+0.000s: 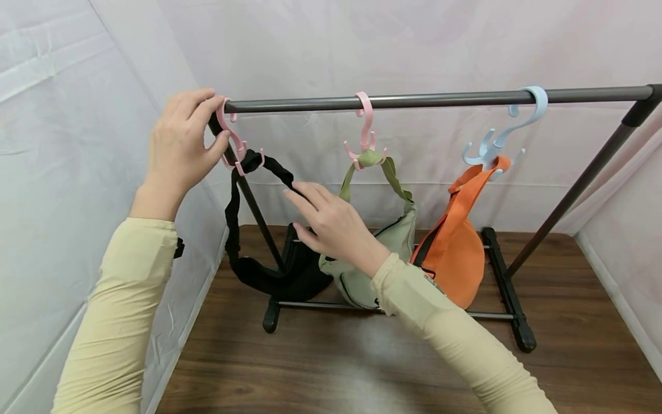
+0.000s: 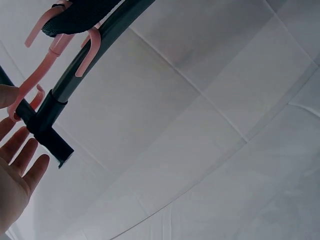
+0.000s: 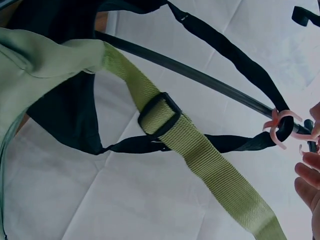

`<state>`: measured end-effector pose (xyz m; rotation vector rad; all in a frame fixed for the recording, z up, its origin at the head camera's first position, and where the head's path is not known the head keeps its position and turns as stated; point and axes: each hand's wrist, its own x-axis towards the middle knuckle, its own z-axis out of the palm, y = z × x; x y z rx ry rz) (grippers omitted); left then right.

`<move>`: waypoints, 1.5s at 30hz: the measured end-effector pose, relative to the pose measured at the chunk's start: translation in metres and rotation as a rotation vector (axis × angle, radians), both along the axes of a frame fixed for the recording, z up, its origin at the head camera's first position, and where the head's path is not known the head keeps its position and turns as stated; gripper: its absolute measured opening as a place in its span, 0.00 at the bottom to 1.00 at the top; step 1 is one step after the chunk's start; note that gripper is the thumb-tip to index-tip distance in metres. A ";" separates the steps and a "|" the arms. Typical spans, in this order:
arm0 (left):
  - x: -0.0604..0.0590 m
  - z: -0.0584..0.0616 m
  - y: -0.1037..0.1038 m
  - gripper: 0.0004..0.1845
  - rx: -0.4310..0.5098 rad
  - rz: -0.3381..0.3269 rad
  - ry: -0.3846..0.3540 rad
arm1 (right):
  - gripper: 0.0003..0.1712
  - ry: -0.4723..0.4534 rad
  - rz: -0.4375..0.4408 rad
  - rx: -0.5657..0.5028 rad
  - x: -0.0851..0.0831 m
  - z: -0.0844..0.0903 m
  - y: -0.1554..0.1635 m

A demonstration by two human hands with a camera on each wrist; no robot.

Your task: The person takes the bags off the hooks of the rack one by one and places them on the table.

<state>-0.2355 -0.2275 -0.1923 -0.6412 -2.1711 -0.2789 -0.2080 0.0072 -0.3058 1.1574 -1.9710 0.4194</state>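
At the left end of the dark rail (image 1: 439, 100), my left hand (image 1: 183, 135) pinches a pink hook hanger (image 1: 238, 142) between thumb and fingers. A black bag (image 1: 310, 267) hangs from that hook by its strap (image 1: 233, 215). In the left wrist view, the thumb meets the hook (image 2: 37, 75) while the other fingers spread below the rail. My right hand (image 1: 336, 221) is held with extended fingers in front of the black and pale green bags, fingertips near the black strap. The right wrist view shows the black strap looped over the pink hook (image 3: 275, 125).
A second pink hook (image 1: 366, 118) holds a pale green bag (image 1: 403, 236) mid-rail. Farther right, a light blue hook (image 1: 535, 109) carries an orange bag (image 1: 460, 259). The rack's feet (image 1: 509, 299) stand on a wooden floor (image 1: 310, 368), with white sheeting (image 1: 289, 46) around.
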 end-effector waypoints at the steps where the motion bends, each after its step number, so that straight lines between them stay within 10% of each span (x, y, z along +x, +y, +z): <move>1: 0.000 0.000 0.000 0.22 0.001 0.001 -0.003 | 0.25 -0.007 -0.012 -0.002 -0.002 0.002 -0.002; 38: -0.010 0.004 0.006 0.16 0.029 -0.071 0.053 | 0.22 -0.405 -0.193 0.007 -0.050 0.029 -0.040; 45: -0.010 0.005 0.009 0.16 0.032 -0.077 0.062 | 0.22 -0.706 -0.126 -0.069 -0.065 0.041 -0.052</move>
